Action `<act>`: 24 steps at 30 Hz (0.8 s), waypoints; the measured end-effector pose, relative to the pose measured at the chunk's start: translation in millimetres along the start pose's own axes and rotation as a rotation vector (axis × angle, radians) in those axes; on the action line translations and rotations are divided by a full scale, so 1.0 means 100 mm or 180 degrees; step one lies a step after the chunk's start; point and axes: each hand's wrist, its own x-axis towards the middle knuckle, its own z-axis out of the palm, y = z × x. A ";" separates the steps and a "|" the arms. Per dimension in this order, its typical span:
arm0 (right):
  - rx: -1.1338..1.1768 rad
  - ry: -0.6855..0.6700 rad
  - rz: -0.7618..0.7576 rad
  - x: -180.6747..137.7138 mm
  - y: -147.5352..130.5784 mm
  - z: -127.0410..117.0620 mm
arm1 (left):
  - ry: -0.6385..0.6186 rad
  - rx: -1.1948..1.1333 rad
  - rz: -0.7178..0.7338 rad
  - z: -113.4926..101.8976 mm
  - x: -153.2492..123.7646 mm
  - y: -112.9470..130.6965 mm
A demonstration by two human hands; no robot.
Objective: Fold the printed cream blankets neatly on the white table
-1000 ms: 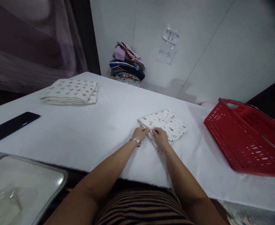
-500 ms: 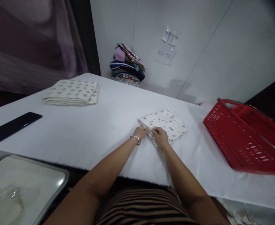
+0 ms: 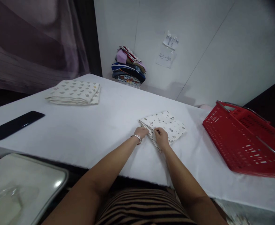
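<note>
A folded white cloth (image 3: 169, 123) with small printed figures lies on the white-covered table (image 3: 114, 125) in front of me. My left hand (image 3: 142, 132) is closed on the cloth's near left edge, where several layers show; a silver bracelet circles that wrist. Just to its right, my right hand (image 3: 161, 137) has its fingers curled and pinched at the same layered edge, with the palm over the cloth's near side. Some fingertips of both hands are hidden.
At the far left lies a thicker folded cloth (image 3: 74, 92) with grey prints. A black phone-like slab (image 3: 15, 125) rests nearer. On the right stands a red plastic basket (image 3: 242, 140). Behind the table is a stack of folded fabrics (image 3: 129, 67) by the wall.
My hands have drawn slightly apart at the cloth's edge, the right one lifting a little from the left. The whole view has shifted slightly.
</note>
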 end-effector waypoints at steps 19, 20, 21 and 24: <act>0.0606 -0.0342 0.0442 0.08 0.05 -0.01 | 0.0493 0.0012 0.0146 0.00 0.06 -0.10; 0.0664 -0.0336 0.0455 0.08 0.06 -0.01 | 0.0525 0.0055 0.0147 0.00 0.08 -0.10; 0.0703 -0.0343 0.0457 0.08 0.06 -0.01 | 0.0542 0.0093 0.0147 0.01 0.09 -0.11; 0.0728 -0.0341 0.0463 0.06 0.03 -0.02 | 0.0584 0.0184 0.0139 0.03 0.11 -0.12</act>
